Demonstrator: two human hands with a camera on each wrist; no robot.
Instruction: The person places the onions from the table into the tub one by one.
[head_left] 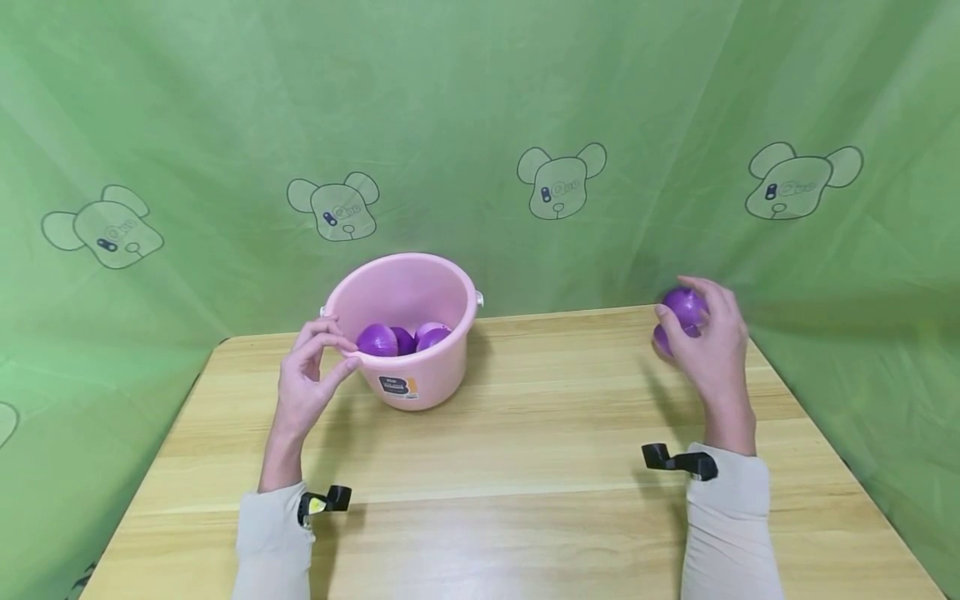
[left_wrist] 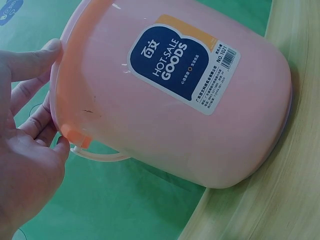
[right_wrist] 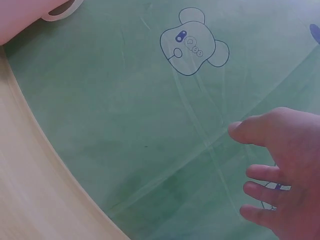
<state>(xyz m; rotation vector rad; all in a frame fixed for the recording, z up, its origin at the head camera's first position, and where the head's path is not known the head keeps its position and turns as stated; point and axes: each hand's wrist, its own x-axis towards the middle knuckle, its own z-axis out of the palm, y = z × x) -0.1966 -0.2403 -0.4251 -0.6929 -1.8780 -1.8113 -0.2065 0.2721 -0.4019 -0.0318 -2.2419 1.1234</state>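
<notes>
A pink bucket [head_left: 405, 379] stands upright on the table, its label facing me. Inside it lie several purple onions [head_left: 377, 340]. My left hand [head_left: 309, 375] pinches the bucket's near left rim between thumb and fingers; the left wrist view shows this hand [left_wrist: 35, 145] at the rim, beside the handle. Over at the table's far right corner, two more purple onions [head_left: 684, 305] sit close together. Around them, my right hand [head_left: 712, 346] has its thumb and fingers spread apart. In the right wrist view that hand [right_wrist: 295, 170] shows nothing between thumb and fingers.
The pale wooden table [head_left: 495, 450] reaches back to a green curtain [head_left: 465, 100] printed with bear heads, which also hangs along both sides. A white handle [left_wrist: 102, 156] hangs from the bucket. Each sleeve carries a black wrist mount [head_left: 678, 461].
</notes>
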